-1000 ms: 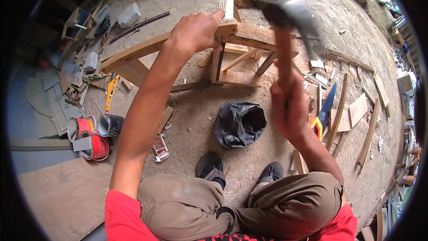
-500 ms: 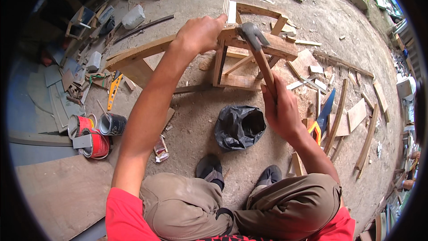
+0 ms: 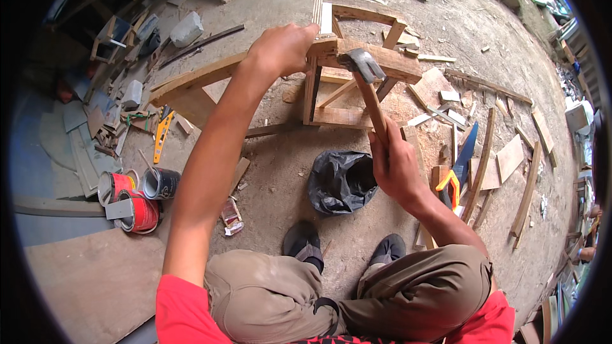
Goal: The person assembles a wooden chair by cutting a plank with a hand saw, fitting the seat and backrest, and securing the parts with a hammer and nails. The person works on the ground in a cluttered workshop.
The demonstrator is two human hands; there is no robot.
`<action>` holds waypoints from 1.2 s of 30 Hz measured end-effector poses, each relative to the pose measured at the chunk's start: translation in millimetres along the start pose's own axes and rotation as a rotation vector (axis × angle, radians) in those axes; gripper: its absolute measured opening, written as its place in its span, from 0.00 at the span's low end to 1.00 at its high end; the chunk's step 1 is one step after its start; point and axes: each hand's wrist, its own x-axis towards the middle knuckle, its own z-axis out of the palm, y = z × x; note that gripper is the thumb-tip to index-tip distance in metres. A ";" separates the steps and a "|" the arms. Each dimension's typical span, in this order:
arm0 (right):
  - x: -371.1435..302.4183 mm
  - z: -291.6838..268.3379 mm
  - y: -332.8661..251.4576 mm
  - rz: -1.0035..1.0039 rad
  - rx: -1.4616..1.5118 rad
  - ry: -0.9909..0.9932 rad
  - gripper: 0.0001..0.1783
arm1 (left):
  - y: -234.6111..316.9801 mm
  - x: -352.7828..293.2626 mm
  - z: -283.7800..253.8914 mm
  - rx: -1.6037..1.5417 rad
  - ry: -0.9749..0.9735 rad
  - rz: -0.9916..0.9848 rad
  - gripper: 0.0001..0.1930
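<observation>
A claw hammer (image 3: 371, 103) is in my right hand (image 3: 398, 167), its fingers wrapped round the wooden handle. The metal head overlaps the front face of a wooden beam; I cannot tell whether they touch. That beam belongs to a rough wooden frame (image 3: 376, 57) standing on the ground ahead of me. At the frame's corner, where a long rail (image 3: 197, 78) runs off to the left, my left hand (image 3: 282, 50) is closed on the wood. Its fingertips are partly hidden behind the joint.
A black plastic bag (image 3: 341, 181) sits before my feet. To the right lie a handsaw (image 3: 464, 153) and several wood strips (image 3: 526, 188). Paint cans (image 3: 141, 211), another yellow-handled saw (image 3: 164, 134) and a plywood sheet (image 3: 95, 274) are at the left. Scraps litter the ground.
The hammer head has dropped slightly down the beam's face, and my right hand has come a little lower and to the left. My left hand stays on the frame's corner.
</observation>
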 end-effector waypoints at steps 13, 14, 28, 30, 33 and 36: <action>14.3 -9.1 2.5 -0.504 -0.030 0.309 0.17 | -3.9 0.0 0.1 -0.002 0.006 0.034 0.24; 12.7 -4.4 7.1 -0.478 -0.029 0.300 0.16 | -5.0 -0.4 0.9 -0.002 0.007 0.037 0.25; 10.2 -0.3 13.9 -0.071 0.014 0.067 0.21 | -1.0 -1.0 5.4 -0.042 0.090 -0.007 0.43; 10.5 0.9 14.6 -0.073 0.017 0.073 0.21 | -1.3 -1.2 4.9 -0.043 0.105 0.006 0.43; 14.2 1.2 16.1 -0.095 0.022 0.059 0.21 | -4.5 -0.5 9.2 -0.045 0.132 0.027 0.41; 15.1 1.5 17.6 -0.142 0.030 0.090 0.22 | -5.6 -1.0 6.7 0.038 0.100 0.058 0.34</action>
